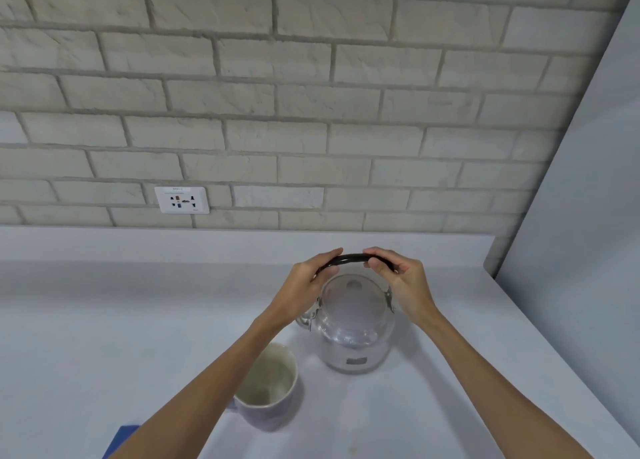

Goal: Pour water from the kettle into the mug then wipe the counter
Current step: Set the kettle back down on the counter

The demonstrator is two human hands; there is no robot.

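A clear glass kettle (353,334) with a black arched handle (351,259) stands upright on the pale counter (104,320). My left hand (304,282) grips the left end of the handle and my right hand (403,282) grips the right end. The kettle's spout points left. A pale mug (272,386), cream inside, sits just in front and to the left of the kettle, partly under my left forearm. A blue cloth (121,439) peeks out at the bottom edge, mostly hidden by that forearm.
A brick-pattern wall rises behind the counter with a white power socket (181,200) low on it. A plain grey panel (588,216) closes off the right side. The counter's right edge runs diagonally toward the bottom right corner.
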